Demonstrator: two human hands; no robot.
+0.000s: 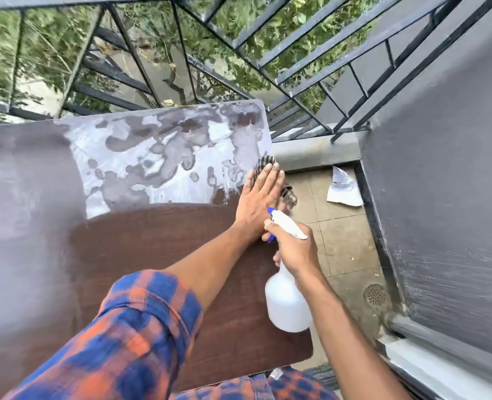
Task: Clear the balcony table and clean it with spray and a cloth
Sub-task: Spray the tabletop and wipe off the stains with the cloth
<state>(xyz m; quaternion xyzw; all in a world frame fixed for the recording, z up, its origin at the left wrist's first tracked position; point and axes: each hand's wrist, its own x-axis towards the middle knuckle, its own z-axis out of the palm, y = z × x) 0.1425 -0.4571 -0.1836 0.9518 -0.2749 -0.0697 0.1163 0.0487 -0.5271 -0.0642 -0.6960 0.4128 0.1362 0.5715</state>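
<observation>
Brown wood-grain table [158, 255]: far part wet, blotched with pale patches; near part dark. Striped cloth [266, 162] bunched at the table's right edge, partly overhanging. White spray bottle [286, 301], blue trigger, tilted over that edge.

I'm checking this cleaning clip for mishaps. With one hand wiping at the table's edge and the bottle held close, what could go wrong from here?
1. The cloth overhangs the table's right edge under the flat left hand; an outward stroke could drop it onto the floor.
2. The wet film could be pushed off towards the paper on the floor.
3. The spray bottle in the right hand points towards the left hand; a squeeze might wet it.
</observation>
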